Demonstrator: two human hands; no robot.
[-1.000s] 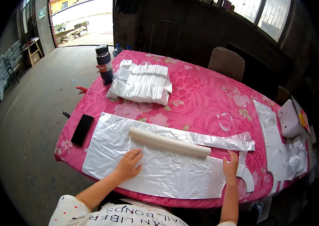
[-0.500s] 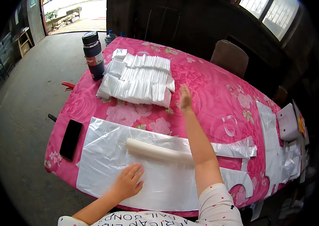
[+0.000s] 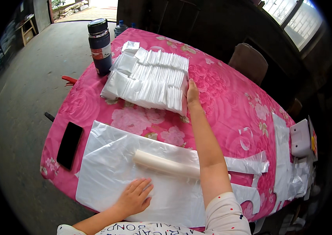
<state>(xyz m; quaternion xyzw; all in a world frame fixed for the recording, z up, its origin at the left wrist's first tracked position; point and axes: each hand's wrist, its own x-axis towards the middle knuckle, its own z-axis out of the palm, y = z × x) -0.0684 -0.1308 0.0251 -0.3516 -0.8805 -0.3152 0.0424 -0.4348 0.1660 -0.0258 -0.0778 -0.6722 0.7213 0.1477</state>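
Note:
My left hand point(image 3: 134, 196) lies flat, fingers spread, on a large clear plastic sheet point(image 3: 107, 164) spread over the near part of the table. A rolled-up tube of plastic point(image 3: 162, 164) rests across that sheet just beyond the hand. My right arm stretches far forward over the roll, and my right hand point(image 3: 192, 92) touches the right edge of a stack of folded white plastic bags point(image 3: 150, 80) on the pink flowered tablecloth point(image 3: 221, 102). Whether the fingers grip a bag is hidden.
A dark flask with a red label point(image 3: 99, 47) stands at the far left corner. A black phone point(image 3: 69, 144) lies at the left edge. Cut plastic strips point(image 3: 287, 164) and a white pouch point(image 3: 301, 139) sit on the right. A brown chair point(image 3: 248, 60) stands behind the table.
My right hand left the sheet's right end and reached forward to the stack of bags. The left hand stayed on the sheet. The view moved closer to the table.

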